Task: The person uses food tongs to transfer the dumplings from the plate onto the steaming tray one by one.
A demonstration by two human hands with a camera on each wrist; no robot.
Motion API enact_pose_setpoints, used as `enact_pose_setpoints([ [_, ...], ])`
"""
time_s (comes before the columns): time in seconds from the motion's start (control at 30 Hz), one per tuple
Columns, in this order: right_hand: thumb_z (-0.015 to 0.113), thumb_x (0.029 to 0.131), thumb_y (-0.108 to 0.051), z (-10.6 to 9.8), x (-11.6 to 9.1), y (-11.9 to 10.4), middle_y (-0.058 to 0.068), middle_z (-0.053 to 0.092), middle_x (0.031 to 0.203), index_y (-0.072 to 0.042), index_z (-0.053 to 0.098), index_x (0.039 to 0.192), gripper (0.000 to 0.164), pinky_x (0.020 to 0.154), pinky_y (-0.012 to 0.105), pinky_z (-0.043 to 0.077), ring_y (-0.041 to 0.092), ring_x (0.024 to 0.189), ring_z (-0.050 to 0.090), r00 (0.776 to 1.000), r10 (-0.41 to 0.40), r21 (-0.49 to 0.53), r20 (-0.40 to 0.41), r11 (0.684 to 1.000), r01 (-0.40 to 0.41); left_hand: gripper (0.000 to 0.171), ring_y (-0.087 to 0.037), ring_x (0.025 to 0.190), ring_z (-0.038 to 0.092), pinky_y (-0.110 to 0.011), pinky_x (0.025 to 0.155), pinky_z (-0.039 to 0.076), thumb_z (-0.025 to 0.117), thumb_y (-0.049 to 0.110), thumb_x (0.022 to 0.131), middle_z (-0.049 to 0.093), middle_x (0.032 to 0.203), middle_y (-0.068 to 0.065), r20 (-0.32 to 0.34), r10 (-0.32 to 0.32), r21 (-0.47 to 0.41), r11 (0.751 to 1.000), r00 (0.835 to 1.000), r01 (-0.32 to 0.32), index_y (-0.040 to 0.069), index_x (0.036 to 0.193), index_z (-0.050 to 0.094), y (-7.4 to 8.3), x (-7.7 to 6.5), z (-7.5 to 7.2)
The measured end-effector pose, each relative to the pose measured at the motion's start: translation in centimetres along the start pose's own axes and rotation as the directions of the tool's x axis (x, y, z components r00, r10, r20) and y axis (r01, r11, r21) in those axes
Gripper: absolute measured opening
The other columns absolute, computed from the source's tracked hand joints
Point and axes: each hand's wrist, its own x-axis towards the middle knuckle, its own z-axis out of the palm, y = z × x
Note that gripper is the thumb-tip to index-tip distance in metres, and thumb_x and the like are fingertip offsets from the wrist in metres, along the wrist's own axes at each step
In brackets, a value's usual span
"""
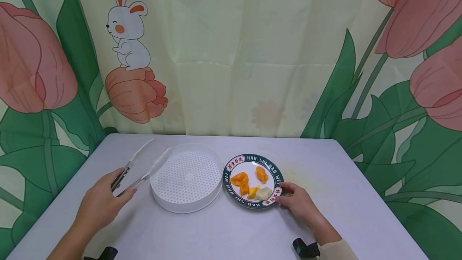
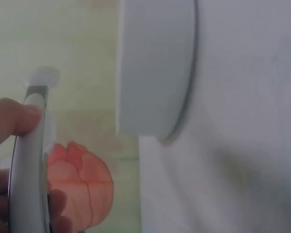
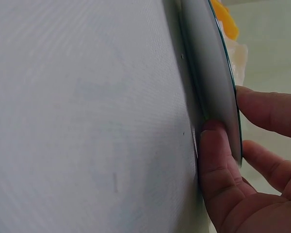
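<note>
Left of the round, perforated tray (image 1: 180, 208), the left hand (image 1: 102, 202) grips metal tongs (image 1: 143, 178), pale tips (image 2: 44, 76) blurred in its wrist view; right of it, the right hand (image 1: 298, 203) pinches a smooth plate (image 1: 228, 187) bearing lumpy orange pieces (image 1: 240, 179).

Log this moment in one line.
left hand: holds tongs, arms apart | right hand: grips plate at rim | plate: orange, yellow, whitish pieces | tray: left of plate

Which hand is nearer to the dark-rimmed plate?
Right. The right hand grips the dark-rimmed plate by its edge; the left hand, holding tongs, is left of the perforated tray.
</note>
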Motion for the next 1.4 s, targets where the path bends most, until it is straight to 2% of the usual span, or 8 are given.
enact_pose_setpoints([
  [0.3, 0.076, 0.089, -0.011, 0.0, -0.1, 0.0, 0.026, 0.051, 0.134, 0.001, 0.051, 0.141, 0.059, 0.078, 0.030, 0.055, 0.022, 0.086, 0.061, 1.000, 0.008, -0.004, -0.003, 1.000, -0.008, 0.061, -0.048, 0.110, 0.059, -0.061, 0.082, 0.051, 0.076, 0.021, 0.088, 0.058, 0.128, -0.032, 0.040, 0.114, -0.011, 0.993, 0.993, -0.113, -0.009, 0.137, 0.052, 2.7, -0.1, 0.2],
  [0.53, 0.076, 0.089, -0.011, 0.1, 0.0, 0.1, 0.027, 0.050, 0.135, 0.002, 0.051, 0.141, 0.059, 0.079, 0.031, 0.055, 0.021, 0.086, 0.061, 1.000, 0.005, -0.009, -0.007, 1.000, -0.005, 0.053, -0.043, 0.108, 0.062, -0.056, 0.082, 0.053, 0.077, 0.018, 0.088, 0.062, 0.126, -0.027, 0.084, 0.158, 0.009, 0.987, 0.984, -0.159, -0.005, 0.133, 0.059, 4.9, -0.1, 1.2],
  [0.77, 0.074, 0.090, -0.012, 0.0, -0.3, -0.1, 0.028, 0.050, 0.135, 0.003, 0.051, 0.141, 0.058, 0.079, 0.032, 0.055, 0.020, 0.086, 0.061, 1.000, -0.023, -0.016, -0.006, 1.000, 0.023, 0.056, -0.039, 0.110, 0.063, -0.054, 0.085, 0.052, 0.081, 0.019, 0.083, 0.064, 0.126, -0.022, 0.091, 0.201, -0.003, 0.980, 0.975, -0.201, -0.002, 0.132, 0.061, 6.4, -0.2, 2.4],
  [1.1, 0.074, 0.090, -0.011, 0.0, -0.4, 0.0, 0.027, 0.051, 0.134, 0.004, 0.051, 0.140, 0.057, 0.078, 0.031, 0.055, 0.021, 0.086, 0.060, 1.000, -0.028, -0.003, -0.005, 1.000, 0.028, 0.063, -0.033, 0.112, 0.062, -0.051, 0.087, 0.051, 0.085, 0.025, 0.078, 0.064, 0.128, -0.016, 0.132, 0.272, -0.025, 0.962, 0.953, -0.271, 0.003, 0.132, 0.062, 8.1, -0.4, 3.5],
  [1.4, 0.073, 0.090, -0.011, 0.1, -0.5, -0.1, 0.027, 0.051, 0.133, 0.004, 0.051, 0.140, 0.057, 0.077, 0.030, 0.055, 0.021, 0.085, 0.060, 1.000, -0.028, -0.003, -0.007, 1.000, 0.028, 0.064, -0.031, 0.116, 0.061, -0.051, 0.089, 0.051, 0.087, 0.027, 0.075, 0.065, 0.127, -0.012, 0.155, 0.302, -0.028, 0.953, 0.941, -0.301, 0.004, 0.130, 0.064, 9.4, -0.9, 4.9],
])
